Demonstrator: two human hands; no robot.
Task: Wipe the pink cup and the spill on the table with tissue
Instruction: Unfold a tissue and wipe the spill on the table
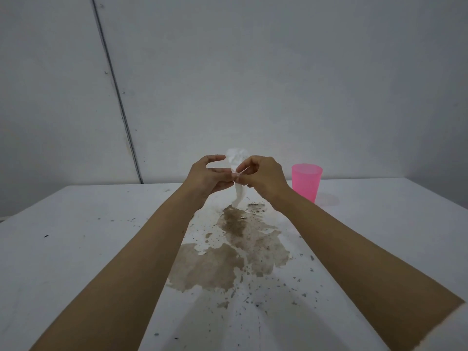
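A white tissue hangs in the air above the far middle of the table, pinched between both hands. My left hand holds it with thumb and fingers, the index finger curled above. My right hand pinches it from the right side. The tissue's lower tail dangles toward the table. The pink cup stands upright to the right of my right hand, apart from it. A brown spill with dark specks spreads over the white table below and in front of the hands.
A grey wall rises directly behind the table, with a vertical seam at left. Scattered dark specks lie around the spill, mostly to the right and front. The table's far edge runs just behind the cup.
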